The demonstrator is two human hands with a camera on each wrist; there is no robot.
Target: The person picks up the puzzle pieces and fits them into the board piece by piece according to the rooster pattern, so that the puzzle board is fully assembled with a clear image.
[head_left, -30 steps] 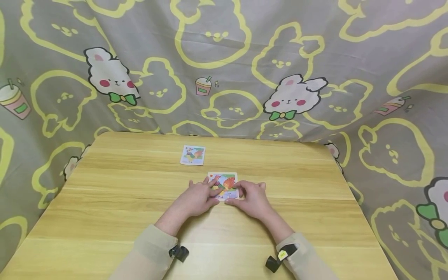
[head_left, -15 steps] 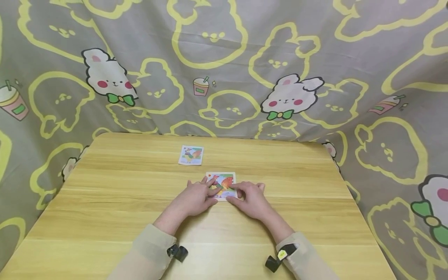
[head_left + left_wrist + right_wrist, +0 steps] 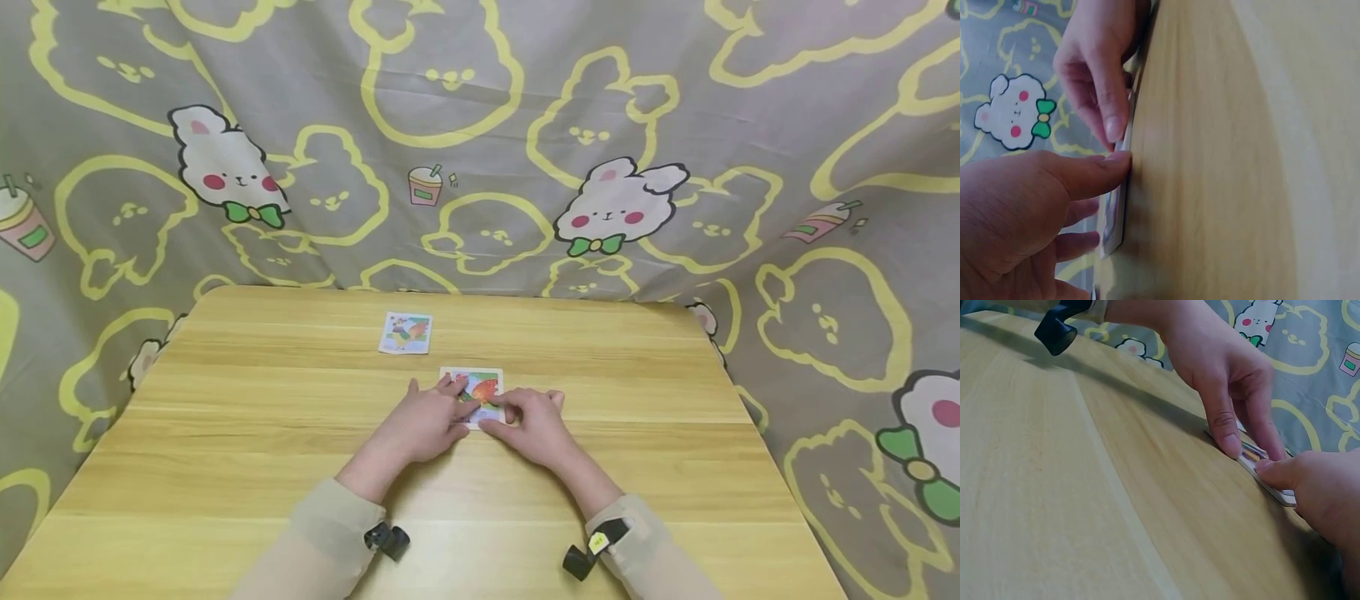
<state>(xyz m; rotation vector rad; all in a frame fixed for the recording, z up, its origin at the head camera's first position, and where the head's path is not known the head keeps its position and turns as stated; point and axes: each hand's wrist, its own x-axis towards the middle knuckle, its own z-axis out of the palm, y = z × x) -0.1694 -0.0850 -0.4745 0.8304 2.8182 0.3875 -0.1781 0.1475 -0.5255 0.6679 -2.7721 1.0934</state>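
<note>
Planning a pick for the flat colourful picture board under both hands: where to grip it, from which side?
Likely by its near edge, from the person's side. The colourful picture board lies flat on the light wooden table, a thin slab with no raised part to pinch. The left hand and right hand already have thumbs at that edge; a fingertip presses there, so levering it up looks best.

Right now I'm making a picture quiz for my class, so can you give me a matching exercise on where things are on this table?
Things:
1. left hand
2. right hand
3. small card
4. colourful tile

Places:
A. lying alone, farther back on the table
B. under the fingertips of both hands
C. on the tile's left edge
D. on the tile's right edge

Pairs: 1-C, 2-D, 3-A, 4-B
</note>
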